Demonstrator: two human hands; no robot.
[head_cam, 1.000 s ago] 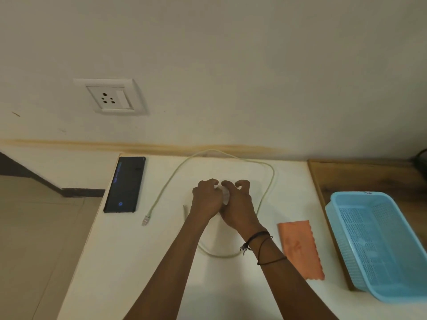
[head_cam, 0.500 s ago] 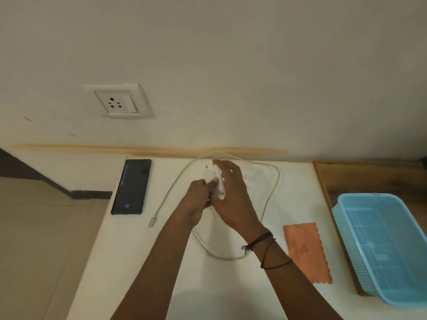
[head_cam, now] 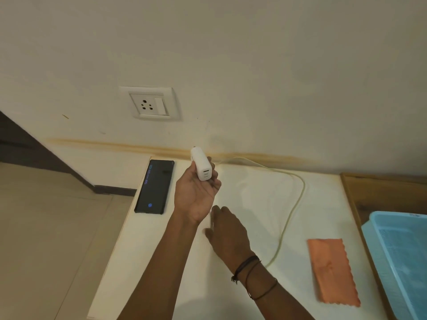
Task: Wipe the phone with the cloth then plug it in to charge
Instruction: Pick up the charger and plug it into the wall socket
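The left hand (head_cam: 196, 195) is raised over the white table (head_cam: 161, 250) with the palm turned up, and its fingers are curled around a white charger adapter (head_cam: 201, 166), which they grip at its lower half. The adapter's pins point up and away from the fingertips, toward the wall, and its port face looks back at the camera. Up and to the left of these fingers, well apart, there is the wall socket (head_cam: 150, 103) with its switch. Just to the left of the left fingers the black phone (head_cam: 155, 185) lies flat on the table near the far left corner, screen up, with a small blue mark lit on it. The right hand (head_cam: 227, 229) is lower, close above the table and just below the left wrist, seen from the back, with dark thread bracelets (head_cam: 251, 271) on the wrist; its fingers point up and left, but they are blurred (the tips most of all), so I cannot tell if they are spread or if they pinch something. The pale cable (head_cam: 298, 195) starts behind the left fingers, makes a wide loop to the right, and comes back to the right wrist. To the right of the right fingers, well apart, the orange cloth (head_cam: 332, 271) lies flat, and past it stands a light blue plastic basket (head_cam: 402, 250).
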